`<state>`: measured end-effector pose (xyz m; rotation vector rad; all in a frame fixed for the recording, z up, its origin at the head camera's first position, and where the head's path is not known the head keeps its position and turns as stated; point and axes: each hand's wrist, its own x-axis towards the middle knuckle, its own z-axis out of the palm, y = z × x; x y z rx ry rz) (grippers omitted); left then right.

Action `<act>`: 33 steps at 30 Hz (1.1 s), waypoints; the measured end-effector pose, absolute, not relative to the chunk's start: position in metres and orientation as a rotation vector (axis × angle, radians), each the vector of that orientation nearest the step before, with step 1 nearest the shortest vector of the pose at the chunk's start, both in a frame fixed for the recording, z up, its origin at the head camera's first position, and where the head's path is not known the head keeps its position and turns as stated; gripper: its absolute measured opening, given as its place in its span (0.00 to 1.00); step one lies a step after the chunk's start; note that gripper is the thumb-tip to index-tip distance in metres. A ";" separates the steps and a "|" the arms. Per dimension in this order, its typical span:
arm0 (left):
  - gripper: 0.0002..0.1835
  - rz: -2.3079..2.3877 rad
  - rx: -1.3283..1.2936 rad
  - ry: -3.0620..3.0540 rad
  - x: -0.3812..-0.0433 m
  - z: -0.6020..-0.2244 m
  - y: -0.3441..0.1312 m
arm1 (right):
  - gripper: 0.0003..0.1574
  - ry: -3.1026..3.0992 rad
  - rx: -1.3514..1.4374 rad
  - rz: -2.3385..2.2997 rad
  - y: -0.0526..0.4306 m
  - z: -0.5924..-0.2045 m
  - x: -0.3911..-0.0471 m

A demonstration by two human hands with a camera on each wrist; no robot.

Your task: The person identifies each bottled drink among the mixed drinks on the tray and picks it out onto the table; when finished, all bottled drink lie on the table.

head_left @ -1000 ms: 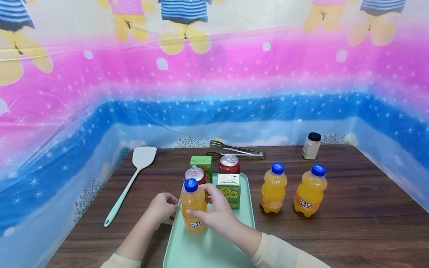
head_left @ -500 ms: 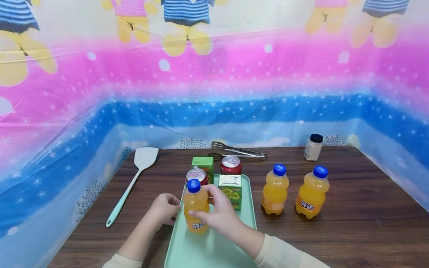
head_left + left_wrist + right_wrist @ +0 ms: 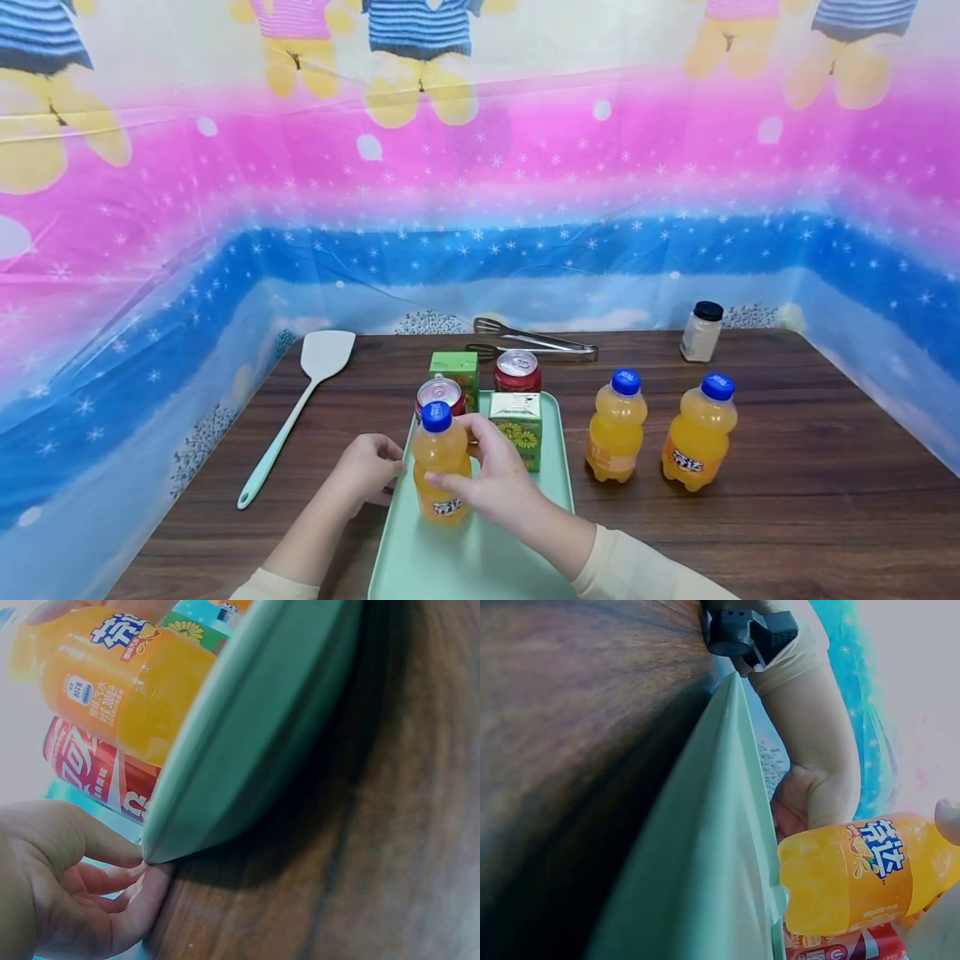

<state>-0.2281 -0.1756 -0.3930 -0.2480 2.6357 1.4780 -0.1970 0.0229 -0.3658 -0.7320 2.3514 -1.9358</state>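
Note:
My right hand [image 3: 498, 479] grips a bottle of orange soda [image 3: 442, 475] with a blue cap, upright over the pale green tray [image 3: 495, 558]. In the right wrist view the bottle's base [image 3: 799, 885] is at the tray, but I cannot tell whether it bears weight there. My left hand [image 3: 367, 471] pinches the tray's left rim between thumb and fingers, seen closely in the left wrist view [image 3: 82, 885]. Behind the bottle is a red soda can [image 3: 440, 390], partly hidden. Another red can [image 3: 517, 372], a green drink carton [image 3: 453, 367] and a second carton with yellow flowers [image 3: 515, 429] stand around it.
Two more orange soda bottles, one nearer [image 3: 617, 429] and one farther right [image 3: 699, 433], stand right of the tray. A black-lidded jar [image 3: 702, 333] and metal tongs [image 3: 536, 337] are at the back. A white-headed spatula [image 3: 300, 408] lies left on the wooden table [image 3: 787, 517].
The head view shifts slightly. The bottle in my right hand edges a little to the right; my left hand keeps its hold on the tray rim.

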 end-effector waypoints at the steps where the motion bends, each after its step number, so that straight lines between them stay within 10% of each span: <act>1: 0.03 1.479 -0.249 2.634 -0.228 -0.393 -0.176 | 0.30 2.351 -0.731 -1.935 0.023 -0.366 -0.197; 33: 0.04 1.486 -0.272 2.612 -0.229 -0.392 -0.176 | 0.30 2.324 -0.759 -1.914 0.029 -0.360 -0.193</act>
